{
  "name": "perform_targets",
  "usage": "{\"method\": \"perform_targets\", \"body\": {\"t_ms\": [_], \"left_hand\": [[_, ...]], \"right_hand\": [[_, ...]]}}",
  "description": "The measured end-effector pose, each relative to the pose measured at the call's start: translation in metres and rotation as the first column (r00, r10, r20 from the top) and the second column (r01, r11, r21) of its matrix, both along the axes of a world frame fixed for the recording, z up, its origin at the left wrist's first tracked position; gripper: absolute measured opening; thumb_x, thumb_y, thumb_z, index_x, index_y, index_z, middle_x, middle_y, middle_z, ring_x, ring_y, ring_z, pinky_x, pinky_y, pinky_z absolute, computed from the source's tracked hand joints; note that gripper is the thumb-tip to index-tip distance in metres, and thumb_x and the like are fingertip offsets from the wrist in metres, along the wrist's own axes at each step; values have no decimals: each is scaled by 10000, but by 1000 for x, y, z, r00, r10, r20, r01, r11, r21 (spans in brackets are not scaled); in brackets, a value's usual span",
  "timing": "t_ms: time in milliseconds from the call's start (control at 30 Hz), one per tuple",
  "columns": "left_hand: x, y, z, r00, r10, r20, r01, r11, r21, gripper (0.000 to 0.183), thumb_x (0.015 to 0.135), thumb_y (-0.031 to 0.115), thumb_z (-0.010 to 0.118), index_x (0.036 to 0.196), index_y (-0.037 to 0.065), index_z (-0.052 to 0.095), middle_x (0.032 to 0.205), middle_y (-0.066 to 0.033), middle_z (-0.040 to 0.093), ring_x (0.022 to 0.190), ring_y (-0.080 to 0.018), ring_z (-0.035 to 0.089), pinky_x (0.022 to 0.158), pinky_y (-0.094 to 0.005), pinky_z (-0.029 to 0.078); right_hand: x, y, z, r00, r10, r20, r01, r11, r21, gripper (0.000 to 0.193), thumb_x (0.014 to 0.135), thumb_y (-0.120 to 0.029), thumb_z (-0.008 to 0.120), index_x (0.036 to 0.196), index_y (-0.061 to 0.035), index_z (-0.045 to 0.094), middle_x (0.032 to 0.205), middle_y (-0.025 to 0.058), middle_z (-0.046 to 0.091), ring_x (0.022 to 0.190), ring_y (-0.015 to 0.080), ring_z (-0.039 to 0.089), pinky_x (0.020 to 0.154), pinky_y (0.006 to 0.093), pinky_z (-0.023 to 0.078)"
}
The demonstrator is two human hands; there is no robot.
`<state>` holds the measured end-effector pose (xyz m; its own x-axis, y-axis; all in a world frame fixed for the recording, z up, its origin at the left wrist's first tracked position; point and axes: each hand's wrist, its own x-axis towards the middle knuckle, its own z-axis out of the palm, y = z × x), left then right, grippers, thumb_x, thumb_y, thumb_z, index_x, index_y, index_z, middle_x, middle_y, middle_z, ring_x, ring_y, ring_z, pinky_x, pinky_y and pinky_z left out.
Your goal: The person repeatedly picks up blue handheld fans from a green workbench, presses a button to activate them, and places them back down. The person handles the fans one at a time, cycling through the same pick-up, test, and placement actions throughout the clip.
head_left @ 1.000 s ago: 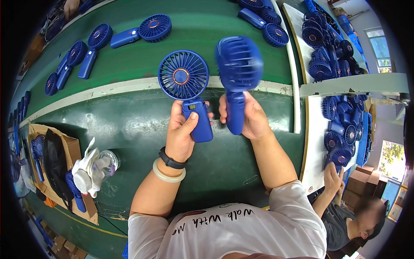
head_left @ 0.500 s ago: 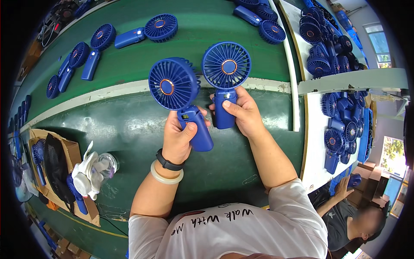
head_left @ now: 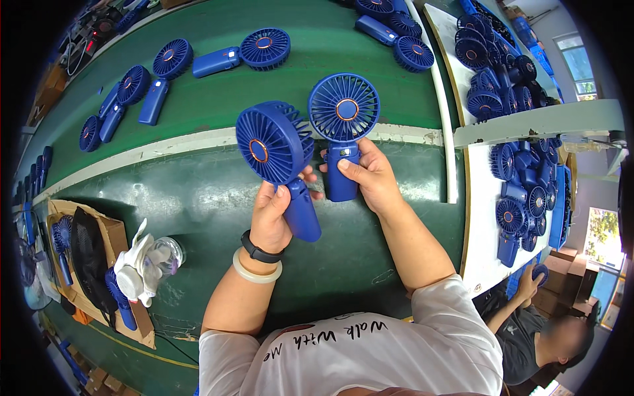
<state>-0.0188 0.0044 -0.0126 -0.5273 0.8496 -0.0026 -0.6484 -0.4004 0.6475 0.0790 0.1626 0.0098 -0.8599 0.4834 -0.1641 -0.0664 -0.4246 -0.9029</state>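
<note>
Two blue handheld fans are up in front of me, one per hand. My left hand [head_left: 271, 218] is closed round the handle of the left fan [head_left: 269, 146], whose round head is turned partly aside and tilts left. In my right hand [head_left: 370, 175] is the other fan [head_left: 344, 112], upright with its grille and orange-ringed hub facing me. A small display shows at the top of its handle, and my right thumb presses just below it. The two fan heads are close side by side. Some fingers of both hands are hidden behind the handles.
On the green conveyor belt [head_left: 317, 49] beyond the dark green bench [head_left: 198, 198] lie several more blue fans. A white table [head_left: 485, 231] at right bears many fans. At left stand a cardboard box [head_left: 115, 231], white gloves [head_left: 135, 267] and a clear jar [head_left: 173, 254]. A co-worker [head_left: 535, 336] sits at lower right.
The left fan has turned and come down slightly, its display no longer showing. The right fan has lowered a little. Fans on the far belt have shifted right, and the co-worker's hand has moved.
</note>
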Motion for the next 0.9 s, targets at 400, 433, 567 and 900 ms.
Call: {"method": "perform_targets", "body": {"t_ms": [400,433,567,900], "left_hand": [[-5,0,-1,989,-67,133,55,994,92,505,823,356,620,1205,49,497,1188,-90,552,1125,-233,521,1007,-435,373],[-3,1,6,995,-33,93,29,999,39,474,797,372,593,1144,55,525,1184,-118,553,1133,-265,526,986,-431,396],[-8,-2,5,963,-159,217,119,975,188,392,784,443,580,965,96,560,1325,-206,426,1090,-325,555,948,-438,454],[2,1,6,993,-102,52,99,994,48,531,775,220,563,1251,2,480,1239,-121,537,1155,-242,510,998,-384,380]], "right_hand": [[3,-10,-2,983,158,-94,-9,549,836,499,881,-236,612,1279,14,443,1143,130,485,1029,214,515,894,334,431],[2,-10,-4,967,224,-117,-19,525,851,479,920,-302,549,1286,-2,473,1149,135,424,1009,222,490,884,340,427],[4,-17,-3,953,258,-158,-65,684,727,427,960,-302,471,1274,-16,514,1113,101,394,943,190,488,861,332,427],[3,-15,-2,984,158,-84,-39,650,759,501,783,-170,686,1204,11,482,1071,128,478,958,227,520,840,323,454]]}}
